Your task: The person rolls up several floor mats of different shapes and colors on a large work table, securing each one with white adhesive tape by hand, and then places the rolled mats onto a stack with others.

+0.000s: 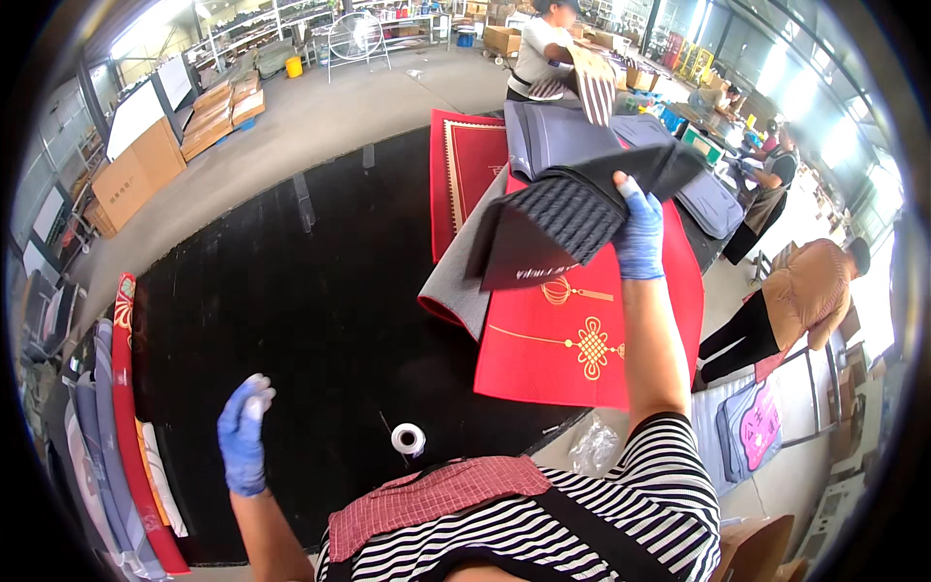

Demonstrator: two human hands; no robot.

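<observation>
My right hand (640, 228), in a blue glove with pale fingertips, grips a folded dark floor mat (553, 223) with a ridged grey band. The mat is held up over red mats (548, 339) with gold knot patterns, and its edges are slightly blurred. One red mat is partly turned back, showing its grey underside (464, 267). My left hand (244, 436), gloved in blue too, is held over the left of the black table (281, 320). It holds nothing, its fingers loosely extended. A white roll (408, 438) stands near the table's front edge.
Grey mats (567, 136) lie stacked beyond the red ones. Rolled or folded mats (116, 436) line the table's left edge. Across the table a person (543, 58) holds a striped piece. Another person (800, 291) bends over at the right, near mats (747, 427) on a rack.
</observation>
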